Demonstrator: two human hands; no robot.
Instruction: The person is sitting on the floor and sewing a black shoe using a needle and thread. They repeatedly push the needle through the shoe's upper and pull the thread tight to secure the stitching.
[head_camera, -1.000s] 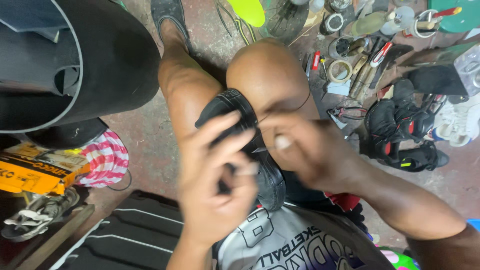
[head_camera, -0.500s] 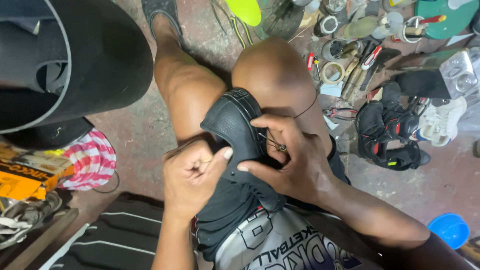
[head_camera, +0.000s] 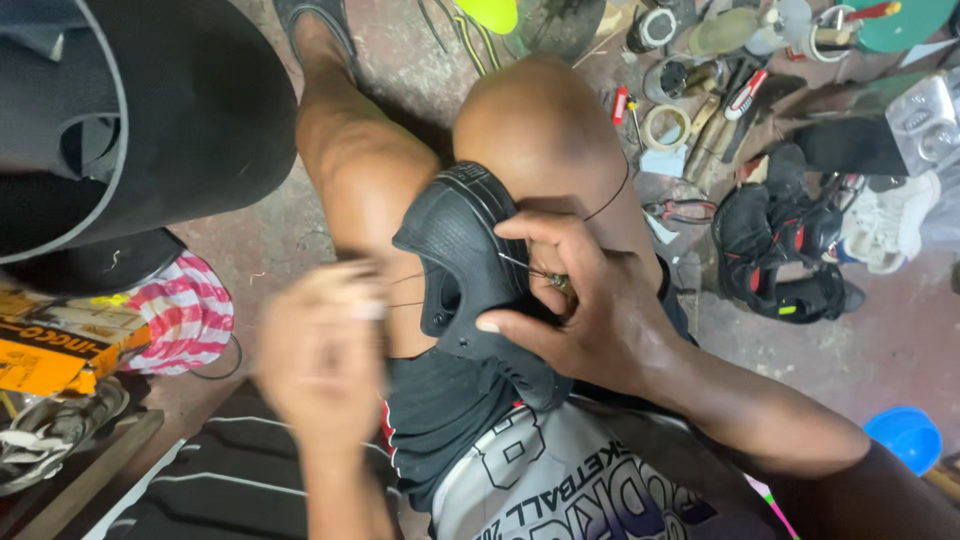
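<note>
The black shoe (head_camera: 470, 270) sits wedged between the person's bare knees, sole edge up. The right hand (head_camera: 590, 310) clamps over the shoe's far side, thumb under and fingers across the upper, a thin awl pinched against the seam. The left hand (head_camera: 325, 355), just beside the shoe, is blurred; whether it pinches the thread (head_camera: 405, 292) cannot be told. The shoe looks light and rubbery, flexing rather than stiff, best gripped around its upper near the sole seam
</note>
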